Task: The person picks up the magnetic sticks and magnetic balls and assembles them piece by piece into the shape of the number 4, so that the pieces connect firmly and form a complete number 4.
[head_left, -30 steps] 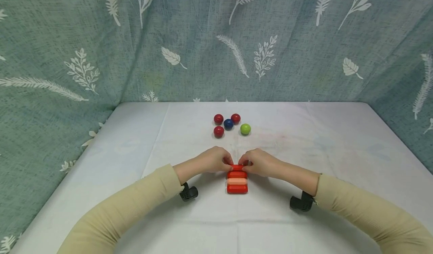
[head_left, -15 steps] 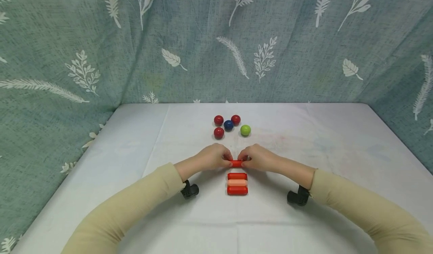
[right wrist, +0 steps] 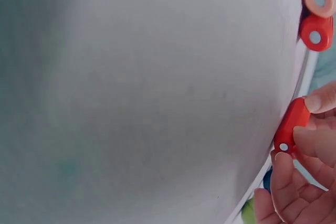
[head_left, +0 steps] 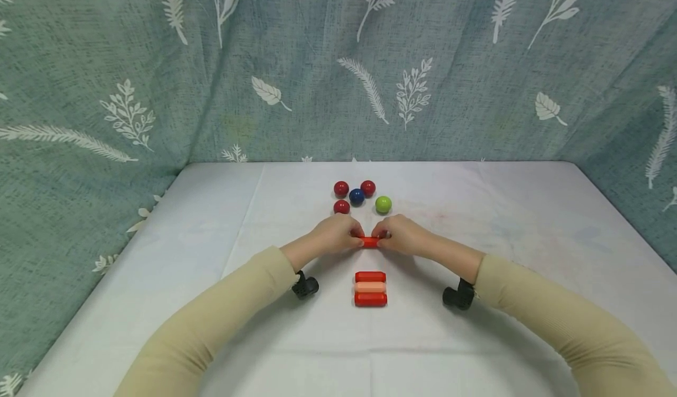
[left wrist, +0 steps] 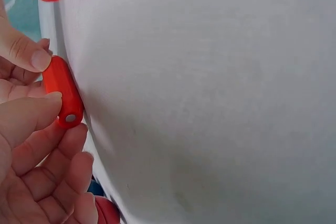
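My left hand (head_left: pixel 337 233) and right hand (head_left: pixel 406 235) both pinch one short red magnetic rod (head_left: pixel 370 242), each by an end. In the left wrist view, a silver disc shows in the end of this red rod (left wrist: pixel 63 85), with thumbs and fingers around it. The right wrist view also has both hands on the rod (right wrist: pixel 292 125). Nearer the body lie three rods side by side: a red rod (head_left: pixel 370 276), a peach rod (head_left: pixel 370 287) and another red rod (head_left: pixel 371 299).
Beyond the hands lie several balls: a dark blue ball (head_left: pixel 357 197), a green ball (head_left: pixel 383 204) and three red ones, such as the rear left red ball (head_left: pixel 341 189). A white cloth (head_left: pixel 476 209) covers the table, and a leaf-patterned curtain (head_left: pixel 296 62) hangs behind.
Both hands have carried the red rod away from the body, off the row it lay in, toward the balls. The other three rods and the balls stay where they were.
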Demonstrator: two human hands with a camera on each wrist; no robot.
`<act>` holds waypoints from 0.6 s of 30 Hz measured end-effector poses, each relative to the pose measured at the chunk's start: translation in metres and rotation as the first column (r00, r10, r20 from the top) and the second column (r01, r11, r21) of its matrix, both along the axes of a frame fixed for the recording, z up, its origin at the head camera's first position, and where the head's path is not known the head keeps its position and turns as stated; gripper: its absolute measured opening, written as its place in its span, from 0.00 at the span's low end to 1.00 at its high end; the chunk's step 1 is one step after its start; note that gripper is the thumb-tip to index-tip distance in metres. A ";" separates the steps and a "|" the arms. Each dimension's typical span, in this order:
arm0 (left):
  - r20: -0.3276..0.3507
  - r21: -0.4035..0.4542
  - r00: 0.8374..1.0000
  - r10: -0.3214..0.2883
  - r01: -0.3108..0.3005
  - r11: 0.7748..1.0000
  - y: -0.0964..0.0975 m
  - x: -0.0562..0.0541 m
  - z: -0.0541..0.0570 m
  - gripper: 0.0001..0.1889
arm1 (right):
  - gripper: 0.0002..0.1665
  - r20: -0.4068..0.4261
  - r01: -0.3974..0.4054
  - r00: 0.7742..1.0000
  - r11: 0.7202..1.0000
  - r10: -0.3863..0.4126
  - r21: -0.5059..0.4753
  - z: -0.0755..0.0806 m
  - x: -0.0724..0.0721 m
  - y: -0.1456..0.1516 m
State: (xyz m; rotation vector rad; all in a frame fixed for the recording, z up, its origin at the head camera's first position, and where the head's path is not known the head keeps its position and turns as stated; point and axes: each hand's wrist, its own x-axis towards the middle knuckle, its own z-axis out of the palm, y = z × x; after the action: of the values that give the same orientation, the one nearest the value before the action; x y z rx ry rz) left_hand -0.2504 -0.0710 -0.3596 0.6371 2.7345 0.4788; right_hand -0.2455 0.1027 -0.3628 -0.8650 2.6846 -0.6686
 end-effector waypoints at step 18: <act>-0.034 -0.003 0.998 0.048 -0.049 0.999 0.001 -0.011 -0.004 0.08 | 0.10 -0.029 0.038 0.999 0.998 -0.037 0.040 -0.002 -0.014 -0.007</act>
State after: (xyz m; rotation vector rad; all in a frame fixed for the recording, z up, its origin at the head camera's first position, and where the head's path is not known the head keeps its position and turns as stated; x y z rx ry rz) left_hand -0.2613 -0.0702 -0.3637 0.5842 2.7876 0.4778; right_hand -0.2593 0.0954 -0.3647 -0.8221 2.7356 -0.6128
